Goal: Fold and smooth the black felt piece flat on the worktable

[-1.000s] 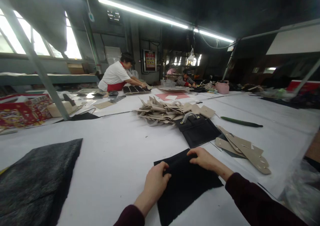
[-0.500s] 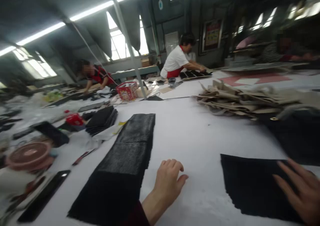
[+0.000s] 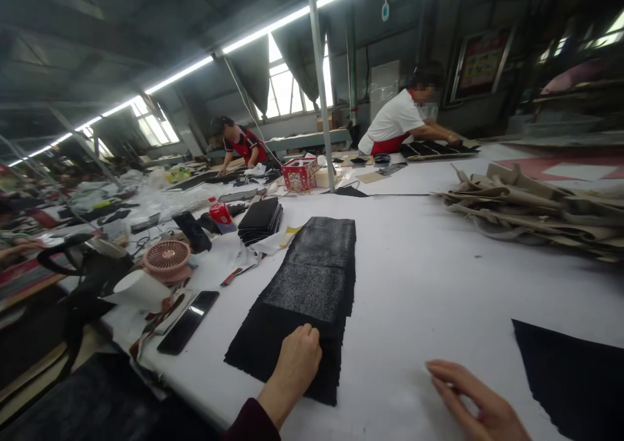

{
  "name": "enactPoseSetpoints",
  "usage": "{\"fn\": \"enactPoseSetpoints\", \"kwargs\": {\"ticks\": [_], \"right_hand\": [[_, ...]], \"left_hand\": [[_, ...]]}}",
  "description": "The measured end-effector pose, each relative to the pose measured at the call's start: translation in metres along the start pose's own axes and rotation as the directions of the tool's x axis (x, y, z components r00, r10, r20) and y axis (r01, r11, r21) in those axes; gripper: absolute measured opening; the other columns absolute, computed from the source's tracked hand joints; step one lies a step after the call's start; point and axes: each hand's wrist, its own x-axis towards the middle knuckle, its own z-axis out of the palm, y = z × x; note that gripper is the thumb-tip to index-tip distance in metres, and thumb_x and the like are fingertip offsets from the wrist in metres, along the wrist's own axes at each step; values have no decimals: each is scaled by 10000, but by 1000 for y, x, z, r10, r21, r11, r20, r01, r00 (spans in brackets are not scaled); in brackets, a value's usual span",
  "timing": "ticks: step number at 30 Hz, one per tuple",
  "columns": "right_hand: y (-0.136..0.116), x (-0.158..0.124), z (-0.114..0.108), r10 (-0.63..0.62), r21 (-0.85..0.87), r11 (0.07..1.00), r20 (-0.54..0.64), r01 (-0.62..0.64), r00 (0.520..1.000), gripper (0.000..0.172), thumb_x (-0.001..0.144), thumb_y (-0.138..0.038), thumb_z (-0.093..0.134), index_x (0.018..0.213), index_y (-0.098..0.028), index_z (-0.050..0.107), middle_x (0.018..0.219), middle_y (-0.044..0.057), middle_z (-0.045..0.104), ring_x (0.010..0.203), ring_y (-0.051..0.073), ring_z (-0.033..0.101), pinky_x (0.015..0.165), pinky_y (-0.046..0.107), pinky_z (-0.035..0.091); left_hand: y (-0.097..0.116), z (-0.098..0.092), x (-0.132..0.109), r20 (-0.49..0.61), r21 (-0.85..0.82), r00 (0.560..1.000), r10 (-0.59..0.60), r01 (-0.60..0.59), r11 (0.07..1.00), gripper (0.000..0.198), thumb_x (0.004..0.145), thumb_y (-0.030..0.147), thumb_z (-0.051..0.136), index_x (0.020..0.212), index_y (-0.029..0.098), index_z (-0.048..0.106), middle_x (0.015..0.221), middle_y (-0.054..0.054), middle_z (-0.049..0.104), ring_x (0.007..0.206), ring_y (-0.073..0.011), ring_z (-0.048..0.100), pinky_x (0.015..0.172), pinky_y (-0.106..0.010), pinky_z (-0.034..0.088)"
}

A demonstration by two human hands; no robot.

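Note:
My left hand [image 3: 296, 358] is closed over a black fabric piece [image 3: 263, 337], the nearest of several overlapping strips, close to its far edge; the fingertips are hidden beneath the hand. Beyond the knuckles, the exposed bands of the layers [image 3: 309, 285] look greyish and speckled. To the right, my right hand [image 3: 475, 399] is over the white tabletop [image 3: 414, 285] with fingers stretched out and nothing visible in them. Another black fabric piece [image 3: 575, 376] lies farther right, apart from that hand and cut off by the frame.
A phone [image 3: 188, 322], a pink fan [image 3: 168, 259], a red-labelled bottle [image 3: 221, 216] and stacked black pieces [image 3: 260, 217] lie left. A beige material pile [image 3: 531, 207] is right. A metal pole [image 3: 319, 84] rises ahead. Two co-workers [image 3: 394, 123] [image 3: 244, 145] lean over tables.
My left hand has moved from the bare tabletop onto the layered black fabric and closed. My right hand has left the right-hand fabric piece and come leftward. The view has swung left.

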Motion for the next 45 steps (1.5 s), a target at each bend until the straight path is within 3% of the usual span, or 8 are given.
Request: {"fn": "enactPoseSetpoints", "kwargs": {"ticks": [2, 6, 12, 21, 30, 34, 38, 45], "right_hand": [[-37, 11, 39, -69, 100, 994, 190, 51, 979, 240, 921, -434, 564, 947, -260, 728, 1076, 65, 708, 973, 207, 683, 800, 243, 567], [-86, 37, 100, -118, 208, 977, 326, 50, 938, 268, 970, -332, 470, 970, -225, 716, 1131, 89, 683, 1040, 204, 651, 930, 313, 519], [-88, 64, 146, -162, 180, 979, 373, 100, 914, 256, 927, -227, 469, 963, -201, 722, 1101, 99, 685, 1020, 220, 644, 927, 369, 508], [-91, 63, 148, -178, 156, 978, 268, 139, 947, 255, 938, -203, 442, 1039, -215, 676, 1103, 91, 645, 1016, 209, 618, 881, 342, 515], [-93, 63, 152, -261, 32, 961, 442, 275, 858, 293, 920, -104, 418, 910, -222, 686, 1024, 49, 671, 934, 205, 579, 823, 347, 491], [-92, 62, 152, -157, 140, 984, 418, 107, 895, 232, 918, -198, 472, 892, -227, 701, 1019, 54, 675, 950, 215, 582, 861, 353, 466], [-96, 66, 155, 41, 140, 986, 330, -91, 943, 241, 916, -301, 479, 895, -199, 697, 931, 67, 673, 859, 206, 610, 757, 318, 466], [-104, 59, 166, 245, 103, 941, 447, -321, 860, 179, 788, -278, 587, 656, -191, 671, 610, -2, 619, 600, 151, 558, 561, 256, 378]], "left_hand": [[-7, -1, 2, -12, -52, 1000, 11, -12, 999, 224, 851, 63, 473, 825, 148, 678, 881, -78, 654, 849, -219, 610, 746, -308, 400], [-29, -9, 9, -5, -217, 1000, 23, -24, 976, 242, 798, 111, 496, 832, 187, 724, 845, -31, 696, 791, -175, 633, 726, -262, 421], [-48, -14, 18, 46, -423, 997, 69, -43, 905, 290, 735, 173, 499, 839, 206, 767, 838, -9, 734, 792, -168, 655, 741, -241, 446], [-69, -15, 34, 204, -619, 973, 111, 40, 785, 271, 670, 211, 536, 785, 169, 778, 657, 3, 692, 630, -160, 608, 587, -229, 408], [-82, -7, 43, 297, -757, 945, 141, 143, 637, 196, 607, 239, 559, 675, 139, 713, 588, -15, 639, 576, -158, 581, 547, -234, 408], [-89, -1, 43, 316, -808, 941, 118, 201, 553, 204, 624, 290, 553, 685, 135, 670, 639, -30, 642, 621, -170, 608, 631, -269, 485], [-89, -2, 42, 324, -807, 937, 131, 202, 555, 199, 613, 294, 600, 697, 135, 685, 634, -26, 640, 623, -173, 604, 628, -268, 475], [-88, -11, 39, 302, -789, 935, 187, 135, 599, 148, 615, 224, 621, 706, 161, 720, 658, 1, 653, 650, -163, 577, 615, -247, 404]]}}
